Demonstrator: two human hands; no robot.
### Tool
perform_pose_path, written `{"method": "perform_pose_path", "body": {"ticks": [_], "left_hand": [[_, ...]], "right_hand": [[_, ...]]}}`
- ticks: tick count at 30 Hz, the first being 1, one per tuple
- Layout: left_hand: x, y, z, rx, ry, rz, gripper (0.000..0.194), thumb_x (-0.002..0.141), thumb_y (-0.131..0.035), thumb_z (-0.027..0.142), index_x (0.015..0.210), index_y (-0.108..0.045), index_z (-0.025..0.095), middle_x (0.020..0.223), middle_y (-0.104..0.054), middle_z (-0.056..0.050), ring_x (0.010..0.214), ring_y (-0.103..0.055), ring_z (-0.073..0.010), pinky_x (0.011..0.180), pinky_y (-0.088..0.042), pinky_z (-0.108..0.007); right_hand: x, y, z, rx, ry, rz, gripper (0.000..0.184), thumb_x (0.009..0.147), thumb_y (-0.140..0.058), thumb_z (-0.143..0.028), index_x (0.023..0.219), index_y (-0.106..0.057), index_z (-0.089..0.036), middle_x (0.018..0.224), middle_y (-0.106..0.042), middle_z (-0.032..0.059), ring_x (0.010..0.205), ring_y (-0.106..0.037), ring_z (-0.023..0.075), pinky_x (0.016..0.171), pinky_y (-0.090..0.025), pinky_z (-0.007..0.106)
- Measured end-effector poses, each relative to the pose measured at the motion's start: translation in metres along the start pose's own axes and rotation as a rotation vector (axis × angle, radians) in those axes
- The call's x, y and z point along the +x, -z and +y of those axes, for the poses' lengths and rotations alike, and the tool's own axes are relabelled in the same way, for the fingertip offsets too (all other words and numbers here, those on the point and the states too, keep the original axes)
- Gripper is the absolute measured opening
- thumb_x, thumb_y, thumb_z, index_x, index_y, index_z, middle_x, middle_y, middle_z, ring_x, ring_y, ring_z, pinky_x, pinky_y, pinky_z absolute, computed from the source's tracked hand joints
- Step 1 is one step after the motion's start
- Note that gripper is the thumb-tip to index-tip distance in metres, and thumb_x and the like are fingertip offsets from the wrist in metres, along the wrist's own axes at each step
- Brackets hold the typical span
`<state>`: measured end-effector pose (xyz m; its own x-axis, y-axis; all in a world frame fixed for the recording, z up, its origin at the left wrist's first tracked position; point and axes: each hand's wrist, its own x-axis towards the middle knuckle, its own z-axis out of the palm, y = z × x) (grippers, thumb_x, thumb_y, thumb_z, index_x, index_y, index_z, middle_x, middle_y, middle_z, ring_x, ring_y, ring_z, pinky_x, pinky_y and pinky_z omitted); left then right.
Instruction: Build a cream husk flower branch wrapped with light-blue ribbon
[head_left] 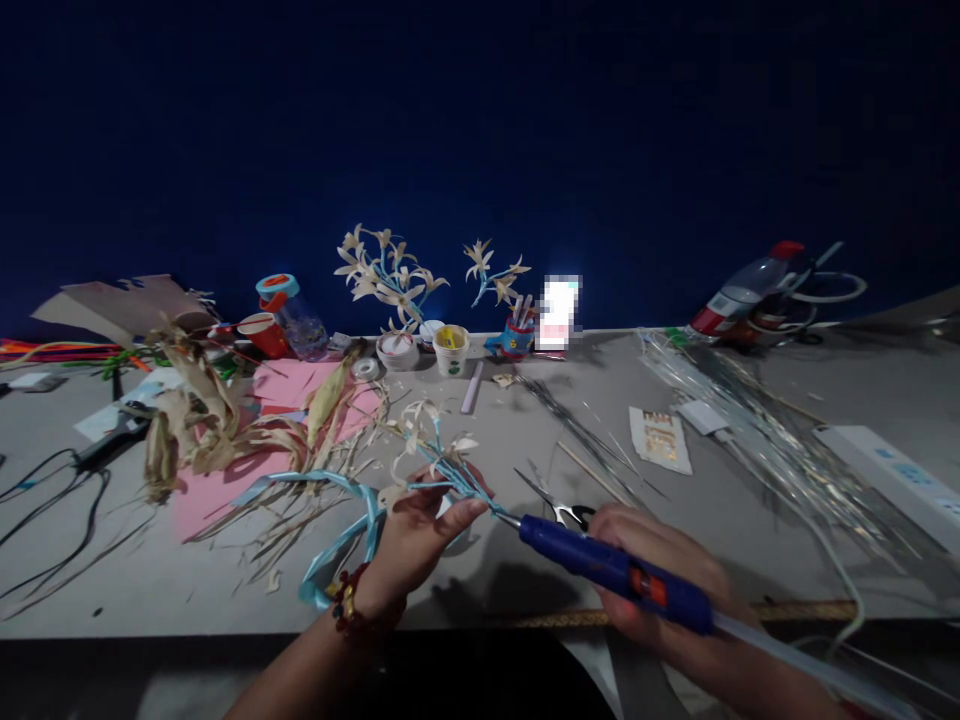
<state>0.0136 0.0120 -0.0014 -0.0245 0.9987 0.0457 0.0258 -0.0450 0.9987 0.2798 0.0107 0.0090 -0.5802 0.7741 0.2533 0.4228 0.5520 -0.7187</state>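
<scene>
My left hand (pixel 431 520) pinches the blue-wrapped stems of a spray of pale husk flowers (pixel 442 440). Its blooms point away from me. A length of light blue ribbon (pixel 367 510) trails from that hand and loops over the wrist side onto the table. In my right hand (pixel 660 560) is a dark blue hot glue gun (pixel 585 555), its metal nozzle at the lower end of the wrapped stems. A clear glue stick (pixel 780 650) runs out of the gun's back end. Black-handled scissors (pixel 555 500) lie just beyond the gun, partly hidden by my right hand.
Dried corn husks (pixel 202 400) and scraps cover pink paper (pixel 285 385) on the left. Finished flower sprays (pixel 390 270) stand at the back beside small tubs (pixel 451 350). Thin wires (pixel 750 420), a tipped bottle (pixel 739 295) and a white power strip (pixel 892 475) lie on the right.
</scene>
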Motion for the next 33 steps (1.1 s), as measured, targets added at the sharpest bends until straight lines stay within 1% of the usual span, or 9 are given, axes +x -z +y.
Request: {"method": "perform_pose_path", "body": {"ticks": [3, 6, 9, 11, 14, 17, 20, 28, 33], "left_hand": [[0.000, 0.000, 0.000, 0.007, -0.011, 0.000, 0.022, 0.079, -0.074, 0.042, 0.080, -0.074, 0.020, 0.084, -0.074, -0.006, 0.080, -0.066, -0.0224, 0.084, -0.052, -0.037], [0.001, 0.000, 0.001, 0.000, -0.007, 0.002, 0.022, 0.079, -0.075, 0.042, 0.080, -0.074, 0.020, 0.082, -0.073, -0.005, 0.079, -0.066, -0.0219, 0.083, -0.052, -0.036], [0.002, 0.000, 0.003, -0.026, -0.025, -0.016, 0.025, 0.079, -0.074, 0.044, 0.080, -0.072, 0.020, 0.085, -0.072, -0.006, 0.084, -0.066, -0.0232, 0.084, -0.052, -0.036], [0.002, 0.000, 0.003, -0.021, -0.040, -0.029, 0.025, 0.080, -0.073, 0.044, 0.081, -0.072, 0.019, 0.086, -0.072, -0.007, 0.086, -0.066, -0.0237, 0.085, -0.051, -0.036], [0.003, 0.000, 0.000, -0.015, -0.055, -0.044, 0.023, 0.083, -0.072, 0.041, 0.083, -0.071, 0.018, 0.086, -0.072, -0.007, 0.086, -0.066, -0.0234, 0.085, -0.052, -0.035], [0.003, 0.002, -0.006, -0.017, -0.078, -0.059, 0.021, 0.085, -0.071, 0.039, 0.084, -0.071, 0.018, 0.087, -0.073, -0.007, 0.086, -0.067, -0.0233, 0.084, -0.052, -0.035], [0.002, 0.004, -0.011, -0.010, -0.082, -0.072, 0.021, 0.086, -0.071, 0.038, 0.086, -0.073, 0.017, 0.089, -0.075, -0.007, 0.088, -0.068, -0.0234, 0.086, -0.051, -0.035], [-0.001, 0.004, -0.013, 0.003, -0.085, -0.070, 0.021, 0.087, -0.069, 0.037, 0.087, -0.075, 0.017, 0.092, -0.076, -0.008, 0.088, -0.068, -0.0235, 0.084, -0.051, -0.034], [-0.001, 0.005, -0.017, 0.001, -0.098, -0.056, 0.021, 0.087, -0.069, 0.036, 0.089, -0.076, 0.017, 0.092, -0.076, -0.009, 0.089, -0.068, -0.0247, 0.084, -0.051, -0.035]], "right_hand": [[0.000, 0.001, 0.000, 0.009, -0.022, -0.001, 0.033, 0.095, -0.052, -0.055, 0.086, -0.052, -0.023, 0.083, -0.058, 0.0043, 0.074, -0.057, 0.0205, 0.064, -0.045, 0.031], [-0.001, 0.001, 0.001, 0.034, -0.010, 0.022, 0.034, 0.094, -0.053, -0.057, 0.086, -0.052, -0.024, 0.081, -0.058, 0.0034, 0.072, -0.057, 0.0204, 0.062, -0.045, 0.031], [-0.002, 0.001, 0.002, 0.057, -0.018, 0.020, 0.033, 0.093, -0.053, -0.057, 0.087, -0.053, -0.024, 0.082, -0.057, 0.0031, 0.072, -0.058, 0.0204, 0.063, -0.045, 0.031], [-0.003, 0.001, 0.002, 0.059, -0.040, 0.023, 0.037, 0.093, -0.052, -0.060, 0.088, -0.054, -0.024, 0.084, -0.058, 0.0041, 0.075, -0.058, 0.0212, 0.064, -0.045, 0.031], [-0.003, 0.002, -0.001, 0.053, -0.062, 0.012, 0.040, 0.094, -0.049, -0.063, 0.087, -0.053, -0.023, 0.084, -0.057, 0.0045, 0.074, -0.057, 0.0210, 0.064, -0.045, 0.031], [-0.002, 0.002, -0.003, 0.045, -0.040, 0.030, 0.043, 0.094, -0.046, -0.064, 0.083, -0.051, -0.023, 0.079, -0.055, 0.0030, 0.070, -0.054, 0.0194, 0.061, -0.042, 0.030], [-0.002, 0.002, -0.004, 0.035, -0.038, 0.043, 0.045, 0.095, -0.045, -0.065, 0.081, -0.050, -0.023, 0.078, -0.054, 0.0028, 0.070, -0.054, 0.0191, 0.060, -0.041, 0.030], [-0.002, 0.004, -0.007, 0.016, -0.055, 0.049, 0.047, 0.096, -0.042, -0.066, 0.079, -0.050, -0.023, 0.076, -0.052, 0.0021, 0.068, -0.052, 0.0177, 0.059, -0.043, 0.029], [-0.003, 0.005, -0.008, 0.027, -0.046, 0.056, 0.046, 0.095, -0.044, -0.066, 0.080, -0.052, -0.022, 0.077, -0.055, 0.0029, 0.068, -0.053, 0.0177, 0.059, -0.044, 0.030]]}}
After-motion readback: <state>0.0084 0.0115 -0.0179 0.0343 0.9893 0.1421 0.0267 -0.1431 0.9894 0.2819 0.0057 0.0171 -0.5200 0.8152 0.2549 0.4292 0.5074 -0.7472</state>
